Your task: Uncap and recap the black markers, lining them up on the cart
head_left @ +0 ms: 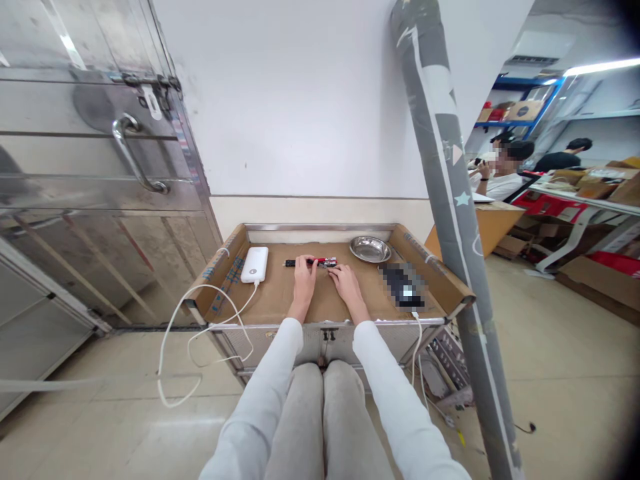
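Above the middle of the cardboard-lined cabinet top [280,307], my left hand [303,275] has its thumb and forefinger closed on a slim dark pen-like piece [310,262]. My right hand [345,277] is at the right end of this piece, fingers drawn together; what is between them is too small to make out. Just behind my fingers lie slim red and black pen-like things [325,261], partly hidden by my left hand. A shiny round metal dish [370,249] stands at the back right, apart from both hands.
A white power bank [255,265] with a white cable [173,313] lies on the left. At the right is a blurred dark phone-like device [403,287], also cabled. A long grey patterned roll [450,167] leans beside the cabinet. People sit at tables [595,193] farther right.
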The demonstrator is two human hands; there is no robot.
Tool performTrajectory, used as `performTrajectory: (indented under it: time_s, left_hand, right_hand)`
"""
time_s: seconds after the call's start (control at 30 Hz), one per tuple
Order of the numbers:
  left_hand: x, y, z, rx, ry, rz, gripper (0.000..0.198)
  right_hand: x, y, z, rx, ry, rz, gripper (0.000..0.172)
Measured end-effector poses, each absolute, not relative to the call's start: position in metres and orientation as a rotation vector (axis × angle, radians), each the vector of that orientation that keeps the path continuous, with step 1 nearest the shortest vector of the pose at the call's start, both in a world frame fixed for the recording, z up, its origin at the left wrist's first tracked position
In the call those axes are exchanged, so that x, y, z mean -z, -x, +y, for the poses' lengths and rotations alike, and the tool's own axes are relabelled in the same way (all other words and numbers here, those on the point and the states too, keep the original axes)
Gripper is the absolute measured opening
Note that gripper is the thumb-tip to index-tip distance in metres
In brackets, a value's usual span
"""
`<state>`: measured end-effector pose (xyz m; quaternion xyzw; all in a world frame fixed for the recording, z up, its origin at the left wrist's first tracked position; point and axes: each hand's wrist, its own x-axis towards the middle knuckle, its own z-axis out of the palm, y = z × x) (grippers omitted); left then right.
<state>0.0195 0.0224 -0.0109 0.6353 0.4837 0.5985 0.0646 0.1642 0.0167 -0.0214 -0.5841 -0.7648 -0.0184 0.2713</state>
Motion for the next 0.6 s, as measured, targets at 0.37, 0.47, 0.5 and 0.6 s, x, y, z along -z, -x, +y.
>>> performTrajectory:
  time_s: [0.37,0.47,0.5,0.6]
  left_hand:
    - [0.01,-0.0181,0.0218,-1.781,-1.886,1.494,0.003]
    - [0.0102,-0.0176,0.0217,-1.782,-1.875,1.489,0.004]
    - [0.0105,-0.0175,0.0219,-1.78,-1.87,1.486,0.004]
    - [0.0115,-0.0174,0.023,-1.775,-1.85,1.477,0.004]
  right_hand:
    - [0.0192,-0.1628,0.0135,0.022,1.486,-2.076,0.026]
    - [0.0171,-0.1625,0.0123,0.003,1.485,-2.079,0.025]
    - [0.0165,-0.1624,0.0119,-0.005,1.484,-2.081,0.025]
    - [0.0158,-0.1621,0.0112,-0.019,1.481,-2.08,0.024]
